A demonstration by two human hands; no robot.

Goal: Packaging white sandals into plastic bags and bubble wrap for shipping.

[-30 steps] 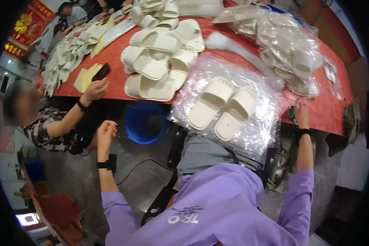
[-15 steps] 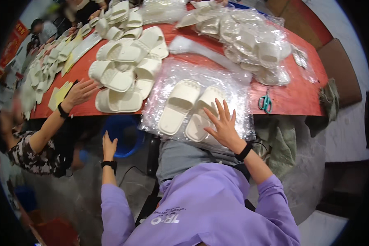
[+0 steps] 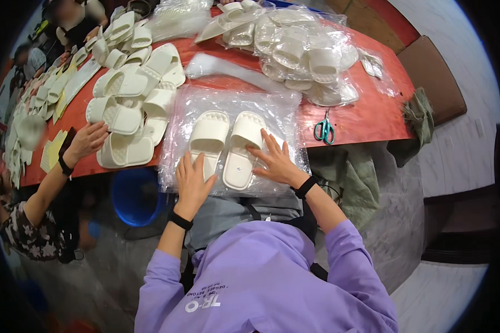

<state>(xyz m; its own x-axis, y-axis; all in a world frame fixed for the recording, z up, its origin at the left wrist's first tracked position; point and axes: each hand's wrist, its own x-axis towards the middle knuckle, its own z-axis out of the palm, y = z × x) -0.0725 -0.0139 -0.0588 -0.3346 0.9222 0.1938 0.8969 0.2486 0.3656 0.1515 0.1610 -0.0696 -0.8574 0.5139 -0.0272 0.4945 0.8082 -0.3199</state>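
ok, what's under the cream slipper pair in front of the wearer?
A stack of clear plastic bags on the red table. Left hand and right hand rest flat there. What's beneath the bags is covered.

The left hand [image 3: 193,180] covers the near end of the left slipper [image 3: 207,139], so its heel part is hidden. The right hand [image 3: 276,161] hides part of the right slipper [image 3: 242,150]. The near edge of the clear plastic bag [image 3: 233,105] goes under both palms. At the far left, the slipper rows [image 3: 50,91] are blurred and bent near the rim. The blue bucket [image 3: 133,197] is partly hidden under the tabletop [image 3: 366,119].
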